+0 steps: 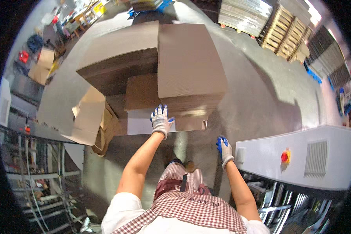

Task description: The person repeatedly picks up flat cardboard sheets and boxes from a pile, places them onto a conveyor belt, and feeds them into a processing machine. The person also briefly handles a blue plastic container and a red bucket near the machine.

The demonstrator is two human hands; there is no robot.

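My left hand, in a white knit glove with blue coating, reaches forward with fingers spread and holds nothing. It is over the near side of a stack of flat cardboard sheets, by a white panel low in the pile; whether it touches cannot be told. My right hand, gloved the same way, hangs to the right of the stack, apart from it and near a white machine cabinet. Its palm side is turned away, and nothing shows in it. Another cardboard stack lies left of the first, with a lower brown sheet between.
Folded cardboard scraps stand at left. The white machine cabinet with a red emergency-stop button is at right. A metal frame is at lower left. Wooden pallets and a wrapped stack stand far right.
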